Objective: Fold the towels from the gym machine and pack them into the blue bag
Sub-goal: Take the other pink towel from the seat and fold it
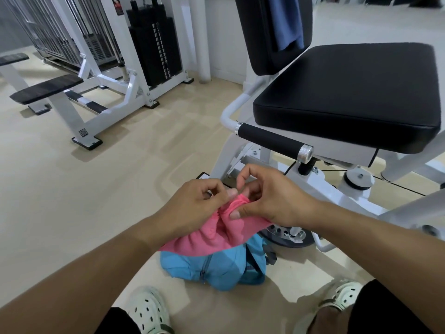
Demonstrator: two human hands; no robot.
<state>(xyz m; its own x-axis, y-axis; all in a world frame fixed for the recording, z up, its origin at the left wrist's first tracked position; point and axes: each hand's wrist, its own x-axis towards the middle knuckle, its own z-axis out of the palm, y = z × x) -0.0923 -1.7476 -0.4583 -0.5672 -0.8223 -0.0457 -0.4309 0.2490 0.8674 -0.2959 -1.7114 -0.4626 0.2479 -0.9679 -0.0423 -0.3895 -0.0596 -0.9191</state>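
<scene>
A person stands over a blue bag [224, 268] that sits on the floor [84, 189] between their feet. Both hands pinch a bunched pink towel [216, 230] held just above the bag: the left hand [192, 208] grips its top edge, the right hand [272, 201] pinches beside it. A blue towel [286, 22] hangs over the gym machine's backrest [260, 34], behind its black seat [349, 92].

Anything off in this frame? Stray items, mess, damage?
Nothing damaged or spilled. One stray: a blue towel hangs over the machine's backrest, not yet collected. The pink towel is bunched, pinched by the left hand and right hand, above the blue bag, which sits slumped on the floor.
</scene>
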